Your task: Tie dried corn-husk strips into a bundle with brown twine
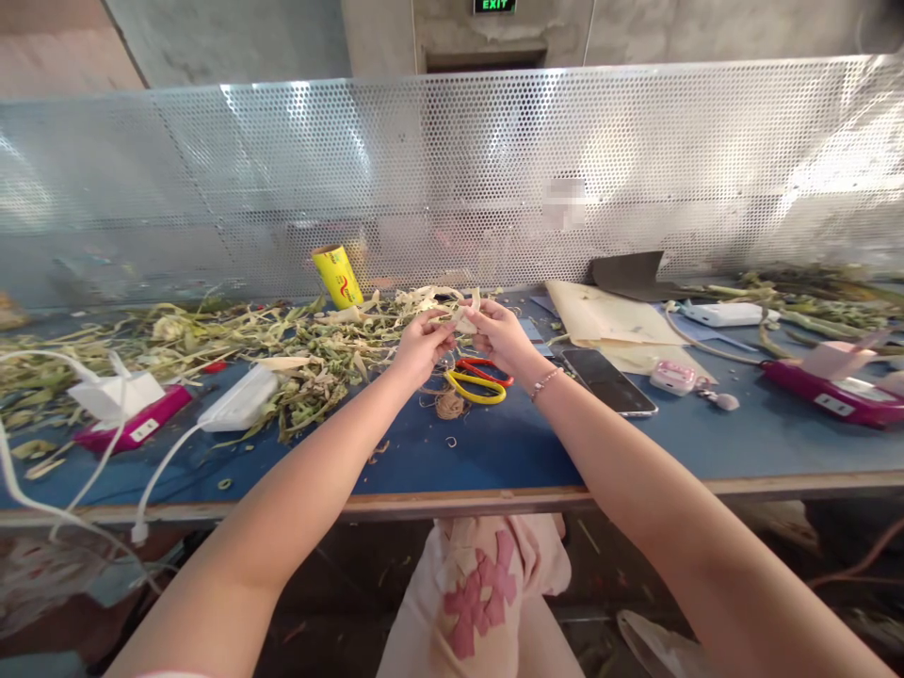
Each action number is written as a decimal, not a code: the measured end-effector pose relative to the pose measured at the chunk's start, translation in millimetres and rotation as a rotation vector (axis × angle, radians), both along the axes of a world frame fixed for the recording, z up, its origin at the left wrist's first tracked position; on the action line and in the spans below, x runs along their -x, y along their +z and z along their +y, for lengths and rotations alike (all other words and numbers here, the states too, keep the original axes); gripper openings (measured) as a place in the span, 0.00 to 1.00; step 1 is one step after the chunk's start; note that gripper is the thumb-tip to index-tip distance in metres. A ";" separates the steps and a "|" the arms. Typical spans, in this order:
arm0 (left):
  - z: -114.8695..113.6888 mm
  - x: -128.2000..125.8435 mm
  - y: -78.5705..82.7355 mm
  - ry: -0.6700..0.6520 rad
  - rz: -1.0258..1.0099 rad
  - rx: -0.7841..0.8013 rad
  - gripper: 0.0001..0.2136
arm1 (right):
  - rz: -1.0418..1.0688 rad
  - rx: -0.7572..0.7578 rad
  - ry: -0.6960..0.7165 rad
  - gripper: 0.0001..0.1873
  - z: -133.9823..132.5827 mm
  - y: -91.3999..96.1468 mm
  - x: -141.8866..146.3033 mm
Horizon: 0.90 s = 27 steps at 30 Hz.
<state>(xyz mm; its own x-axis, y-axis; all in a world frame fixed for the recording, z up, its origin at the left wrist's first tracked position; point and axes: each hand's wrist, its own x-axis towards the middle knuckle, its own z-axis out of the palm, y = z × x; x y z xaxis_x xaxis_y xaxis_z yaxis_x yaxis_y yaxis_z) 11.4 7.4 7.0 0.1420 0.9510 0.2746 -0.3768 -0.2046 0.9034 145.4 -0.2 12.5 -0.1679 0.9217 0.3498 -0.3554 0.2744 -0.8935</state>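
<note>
1. You held a pale dry strip (467, 323) up in front of you, over the blue table (523, 457). It was between your two hands, just above the red and yellow handles (476, 387) that looked like scissors.
2. Your left hand (422, 347) pinched one side of the strip with the thumb and fingertips. Your right hand (500, 335) pinched the other side the same way. Your hands were close together, but the strip was too small for me to tell if it was folded.
3. It looked like you were in the middle of shaping the strip with your fingers. Nothing showed you using the handles then; they lay on the table, near a little brown bundle of string (450, 405).
4. A big messy heap of dry leaves and stems (317, 367) lay to your left, and a black phone (608, 381) lay to your right.
5. I think the next move called for a soft, steady pinch on both sides, because such a thin strip could tear if pulled hard.
</note>
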 end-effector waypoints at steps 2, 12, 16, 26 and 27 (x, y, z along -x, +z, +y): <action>0.6 1.6 1.2 -0.021 -0.017 0.005 0.16 | 0.009 0.031 0.013 0.18 -1.2 1.9 -1.3; 4.9 7.4 2.7 -0.042 0.037 0.022 0.11 | 0.122 0.015 -0.170 0.11 3.8 4.0 -5.5; 2.0 6.7 3.8 -0.040 0.055 0.019 0.11 | 0.081 0.005 -0.196 0.12 5.4 2.2 -4.9; 1.2 3.0 0.2 -0.024 0.131 -0.059 0.14 | 0.041 0.019 -0.246 0.14 0.4 2.7 -5.8; 1.5 2.8 -0.3 -0.022 0.138 -0.067 0.14 | 0.039 0.025 -0.262 0.15 1.0 2.7 -6.5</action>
<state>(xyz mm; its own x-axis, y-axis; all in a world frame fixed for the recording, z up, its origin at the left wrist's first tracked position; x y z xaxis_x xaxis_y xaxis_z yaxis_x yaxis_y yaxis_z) 8.6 8.9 6.7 0.2036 0.9275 0.3136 -0.2552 -0.2589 0.9316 151.9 0.8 15.2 0.0904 0.9403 0.3281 -0.3091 0.3397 -0.8883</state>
